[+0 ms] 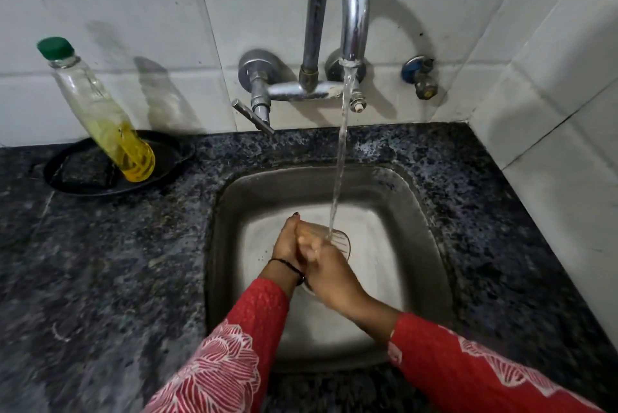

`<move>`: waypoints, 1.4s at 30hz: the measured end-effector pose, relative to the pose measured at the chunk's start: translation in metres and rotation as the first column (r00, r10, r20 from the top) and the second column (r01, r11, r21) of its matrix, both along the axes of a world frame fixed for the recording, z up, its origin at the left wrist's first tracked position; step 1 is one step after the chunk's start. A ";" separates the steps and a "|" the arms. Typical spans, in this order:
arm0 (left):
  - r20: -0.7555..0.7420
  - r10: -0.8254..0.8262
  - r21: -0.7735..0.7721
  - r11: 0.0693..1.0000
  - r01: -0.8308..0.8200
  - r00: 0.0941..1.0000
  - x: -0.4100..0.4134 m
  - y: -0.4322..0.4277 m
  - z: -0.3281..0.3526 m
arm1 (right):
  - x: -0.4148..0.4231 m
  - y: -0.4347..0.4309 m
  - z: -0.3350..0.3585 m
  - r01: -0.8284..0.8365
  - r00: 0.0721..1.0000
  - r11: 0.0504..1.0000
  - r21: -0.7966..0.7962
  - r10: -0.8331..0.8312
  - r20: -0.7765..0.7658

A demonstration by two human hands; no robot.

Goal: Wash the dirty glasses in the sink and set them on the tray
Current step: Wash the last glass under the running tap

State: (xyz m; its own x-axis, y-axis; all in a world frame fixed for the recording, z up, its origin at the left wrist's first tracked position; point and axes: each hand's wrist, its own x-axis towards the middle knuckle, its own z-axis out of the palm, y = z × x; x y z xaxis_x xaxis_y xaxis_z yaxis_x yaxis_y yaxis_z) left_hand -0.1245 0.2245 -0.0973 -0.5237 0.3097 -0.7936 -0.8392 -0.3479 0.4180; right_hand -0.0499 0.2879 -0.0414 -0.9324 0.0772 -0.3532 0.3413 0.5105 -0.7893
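The right hand (329, 270) and left hand (287, 245) both wrap closed around one glass (336, 240) at centre frame, over the sink (234, 198), its mouth under the tap's (347, 11) stream (339, 161). Wet fingers could slip, and the glass could strike the steel. No tray is visible.

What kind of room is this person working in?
Most likely a home kitchen: a steel sink set in a speckled granite counter, a wall tap running over a glass, and a dish soap bottle.
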 end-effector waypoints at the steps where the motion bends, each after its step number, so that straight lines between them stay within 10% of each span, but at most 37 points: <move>1: 0.017 -0.021 -0.009 1.000 0.021 1.000 -0.001 -0.002 0.001 | 0.007 0.008 -0.009 -0.248 0.964 0.928 0.279 0.264 -0.022; 3: 0.057 -0.071 -0.015 0.997 0.072 0.996 -0.003 -0.006 -0.001 | 0.010 0.033 -0.023 -0.503 0.782 0.639 0.581 0.624 -0.010; 6: 0.081 -0.111 -0.024 0.993 0.113 0.991 0.003 -0.007 -0.008 | -0.001 0.052 -0.024 -0.568 0.707 0.562 0.601 0.708 0.006; 9: 0.017 -0.012 0.054 0.998 0.011 1.000 0.010 -0.001 -0.011 | -0.008 0.027 -0.016 -0.174 0.982 0.979 0.105 0.181 -0.063; 11: -0.051 0.051 0.043 0.998 -0.049 0.997 0.011 0.004 -0.010 | -0.020 0.003 -0.010 0.437 0.900 0.766 -0.472 -0.369 0.234; 12: -0.075 0.043 0.030 0.999 -0.041 0.996 0.010 0.005 -0.009 | -0.024 -0.005 -0.012 0.569 0.822 0.621 -0.539 -0.461 0.335; 13: -0.092 0.014 0.027 1.000 -0.012 0.996 0.006 0.004 -0.010 | -0.025 -0.012 -0.017 0.583 0.812 0.669 -0.462 -0.492 0.313; 16: -0.014 -0.145 -0.047 0.988 0.144 0.989 -0.006 -0.002 -0.001 | -0.007 -0.006 -0.032 0.150 0.989 0.988 -0.038 -0.150 0.015; 21: 0.025 -0.163 -0.180 0.970 0.165 0.986 -0.022 -0.005 -0.036 | -0.002 0.035 -0.029 -0.185 0.890 0.808 0.559 0.379 -0.253; 23: -0.008 -0.122 -0.143 0.983 0.120 0.992 -0.018 -0.005 -0.026 | -0.001 0.022 -0.037 -0.081 0.897 0.877 0.474 0.272 -0.349; 25: -0.082 -0.060 -0.050 0.997 0.056 0.995 -0.008 -0.006 -0.003 | -0.014 0.002 -0.021 0.118 0.984 0.993 -0.029 -0.121 -0.134; 28: -0.142 -0.074 -0.064 0.996 0.066 0.987 -0.008 -0.008 -0.009 | -0.031 -0.007 -0.018 0.430 0.902 0.764 -0.481 -0.334 0.275; 35: -0.146 -0.172 -0.294 0.948 0.123 0.974 -0.005 -0.005 0.008 | 0.008 0.008 -0.020 -0.139 0.972 0.990 0.035 0.143 -0.189; 42: -0.082 -0.056 -0.072 0.996 0.050 0.995 0.001 -0.013 -0.014 | -0.027 0.010 -0.020 -0.094 0.980 0.995 0.030 0.088 0.179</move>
